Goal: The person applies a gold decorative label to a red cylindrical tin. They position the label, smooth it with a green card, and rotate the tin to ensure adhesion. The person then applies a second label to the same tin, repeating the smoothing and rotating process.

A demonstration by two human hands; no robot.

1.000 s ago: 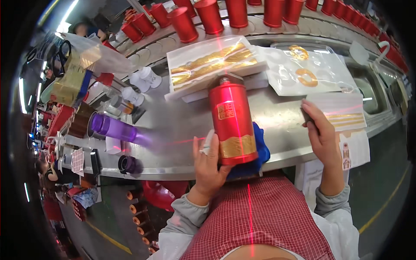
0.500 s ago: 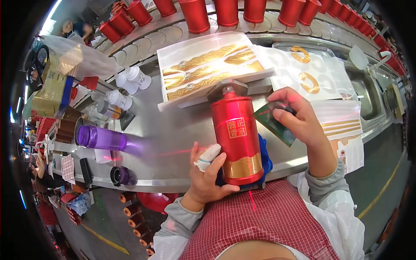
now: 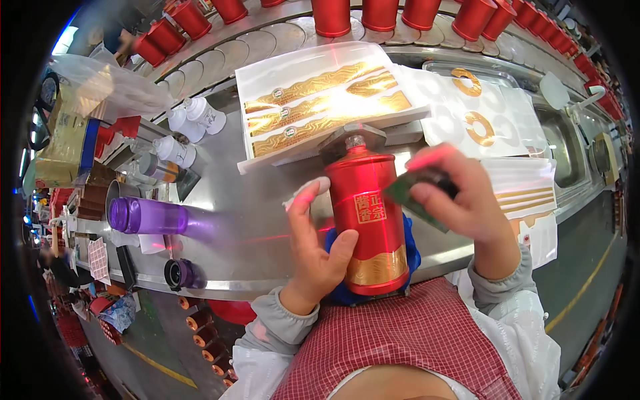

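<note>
A red bottle (image 3: 373, 247) with a gold band near its base lies tilted on a blue cloth-padded rest (image 3: 412, 250), its clear neck pointing away from me against a dark hexagonal block (image 3: 370, 135). Alongside it on the left is my left hand (image 3: 317, 257), fingers spread and one fingertip wrapped in white. The thumb overlaps the bottle's left side; whether it presses there I cannot tell. My right hand (image 3: 460, 193), blurred by motion, pinches a dark green flat scraper (image 3: 417, 197) whose corner reaches the bottle's right side.
Gold label sheets (image 3: 320, 100) lie behind the bottle, with ring-shaped gold stickers (image 3: 479, 129) to their right. A purple bottle (image 3: 150, 217) and small white bottles (image 3: 175, 152) stand left. Red bottles (image 3: 331, 17) line the far conveyor; a sink (image 3: 567, 150) is at right.
My left hand has moved up from the bottle's lower side, its wrapped finger now stretched out. The scraper has moved left and down toward the bottle. The view has shifted slightly.
</note>
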